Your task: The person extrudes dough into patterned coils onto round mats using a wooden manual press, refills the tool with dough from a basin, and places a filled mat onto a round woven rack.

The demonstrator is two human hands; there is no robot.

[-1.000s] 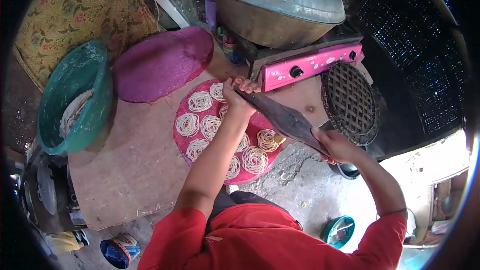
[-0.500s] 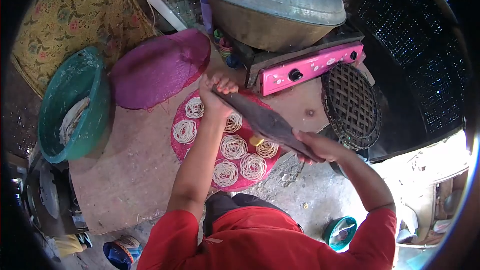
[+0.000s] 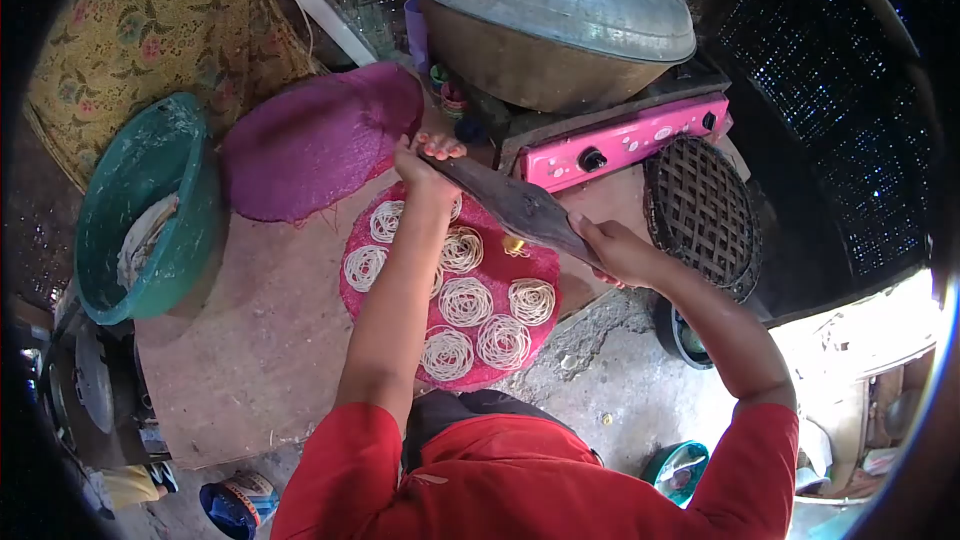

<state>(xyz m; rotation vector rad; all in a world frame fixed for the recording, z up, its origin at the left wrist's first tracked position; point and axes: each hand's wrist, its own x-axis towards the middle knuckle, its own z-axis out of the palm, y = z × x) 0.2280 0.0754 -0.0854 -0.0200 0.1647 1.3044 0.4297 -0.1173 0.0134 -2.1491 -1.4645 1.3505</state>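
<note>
L hand cups the upper-left end of the dark wooden board, palm against it, fingers half curled; R hand wraps the lower-right end, thumb on top, no gap to spare. Hands at opp. ends w/ the middle left free, prob. for balance & an even push. Board's held slantwise over the pink mat, brass nozzle showing just below its edge, tip downward, prob. so whatever leaves it lands on the mat; a bit of pale strand there, too small to be sure. Noodle nests lie round it, mostly apart, likely spaced so they don't stick; some hidden behind the L forearm. Mat's at the counter edge, prob. b/c that's easy reach. Purple mat lies farther back, green tub at far L w/ pale dough inside, handy for refills, presumably.
</note>
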